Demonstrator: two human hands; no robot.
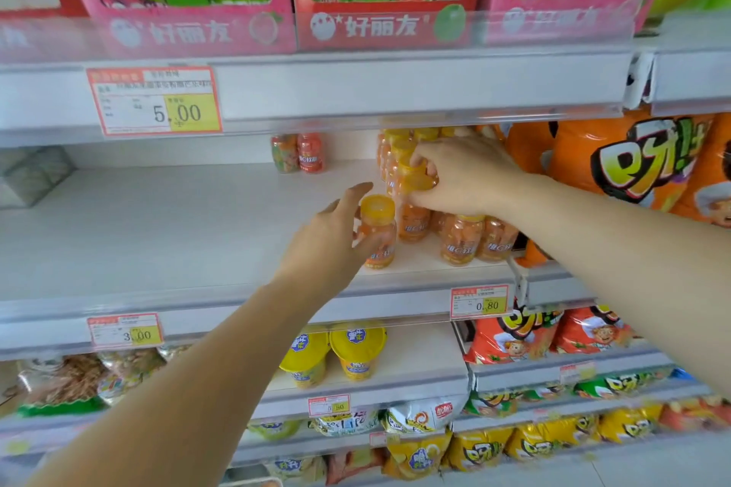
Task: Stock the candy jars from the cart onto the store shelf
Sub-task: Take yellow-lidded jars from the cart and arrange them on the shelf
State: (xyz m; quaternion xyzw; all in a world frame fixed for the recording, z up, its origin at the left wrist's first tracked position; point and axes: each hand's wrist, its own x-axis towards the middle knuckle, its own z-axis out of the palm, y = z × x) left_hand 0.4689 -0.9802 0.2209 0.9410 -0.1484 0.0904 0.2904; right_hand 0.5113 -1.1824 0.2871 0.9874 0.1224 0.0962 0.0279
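On the white middle shelf stand several orange candy jars with yellow caps. My left hand holds one orange jar upright near the shelf's front edge, fingers curled around its side. My right hand pinches the yellow cap of another jar just behind it. More orange jars stand in rows to the right and toward the back. Two red and mixed-colour jars stand at the back of the shelf. The cart is out of view.
Orange snack bags fill the shelf to the right of the jars. Pink display boxes sit on the shelf above. Yellow cups and snack bags are below. Price tags hang on the shelf rails. A grey box is at the far left.
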